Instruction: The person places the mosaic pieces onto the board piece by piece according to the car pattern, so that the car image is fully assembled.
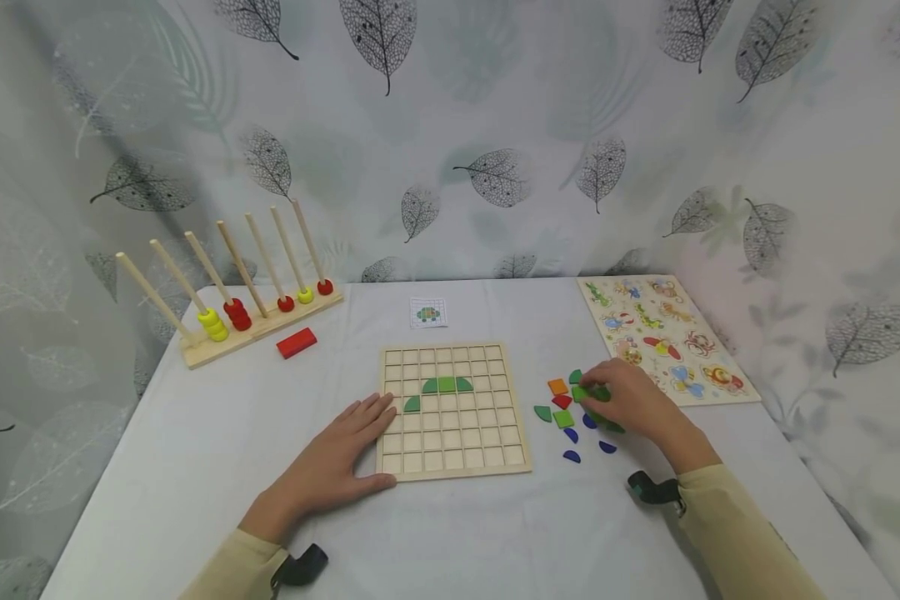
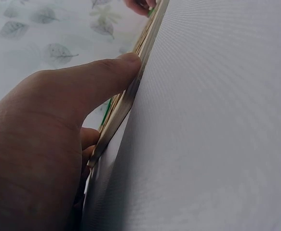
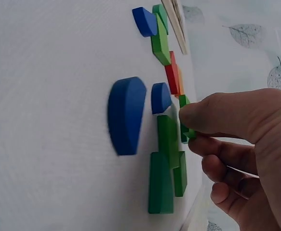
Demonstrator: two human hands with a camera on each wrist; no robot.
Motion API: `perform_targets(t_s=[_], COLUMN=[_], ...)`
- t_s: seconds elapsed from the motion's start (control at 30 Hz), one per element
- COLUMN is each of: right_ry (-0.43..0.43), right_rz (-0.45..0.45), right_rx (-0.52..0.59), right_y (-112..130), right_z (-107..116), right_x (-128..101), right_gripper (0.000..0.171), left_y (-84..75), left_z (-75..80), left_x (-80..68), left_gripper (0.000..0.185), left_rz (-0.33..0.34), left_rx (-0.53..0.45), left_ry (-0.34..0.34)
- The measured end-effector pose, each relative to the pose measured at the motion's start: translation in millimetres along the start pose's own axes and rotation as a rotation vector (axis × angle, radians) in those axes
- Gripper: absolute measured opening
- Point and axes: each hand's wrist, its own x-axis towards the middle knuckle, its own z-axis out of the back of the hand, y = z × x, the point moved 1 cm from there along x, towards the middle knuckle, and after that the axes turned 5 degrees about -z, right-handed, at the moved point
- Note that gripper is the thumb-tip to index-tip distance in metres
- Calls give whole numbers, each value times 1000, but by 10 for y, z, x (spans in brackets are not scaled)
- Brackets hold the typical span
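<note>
My left hand point(image 1: 337, 454) rests along the left edge of a wooden grid board point(image 1: 453, 475), fingers extended over its frame and thumb at the near corner. In the left wrist view, the thumb point(image 2: 106, 79) lies against the board's side. On the board sit a light green square point(image 1: 446, 384), dark green quarter-circles point(image 1: 463, 383) on both sides of it, and another quarter-circle point(image 1: 412, 404) lower left. My right hand point(image 1: 630, 400) is over the loose pieces, pinching a green block point(image 3: 184, 126) between thumb and index finger. Blue pieces point(image 3: 126, 115) and more green blocks point(image 3: 167, 139) lie close by.
An orange square point(image 1: 557, 387) and a red piece point(image 1: 562, 402) lie right of the board. A small pattern card point(image 1: 428, 312) is behind it. A bead-peg rack point(image 1: 262, 325) and red block point(image 1: 296, 342) stand back left; an animal puzzle board point(image 1: 667, 333) lies back right.
</note>
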Motion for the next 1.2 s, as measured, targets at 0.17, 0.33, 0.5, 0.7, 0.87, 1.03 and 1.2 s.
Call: perform_targets(t_s=[0.17,0.33,0.5,0.7,0.87,1.03,1.2], right_ry=[-33,-77,-100,-133,-133,-112,-113], right_rz=[24,55,113,192,216,255,298], right_rx=[14,0,18,15,17,68,72], right_y=[61,200,347,531,668,794,914], right_z=[82,170,212,244,266,284,289], right_x=[-3,-1,24,65,97,119,146], right_gripper=[26,25,24,23,22,21,21], left_y=[-2,4,18,35,31,26,24], left_z=[11,6,6,-5,-22,-28,-29], left_x=[2,3,-4,1,-3,-6,-9], left_gripper=[98,98,99,99,99,98,98], left_rz=[9,15,15,10,12,5,-3], left_rx=[-4,-2,0,3,-3,-7,-1], left_ry=[-1,1,3,3,6,-2,-7])
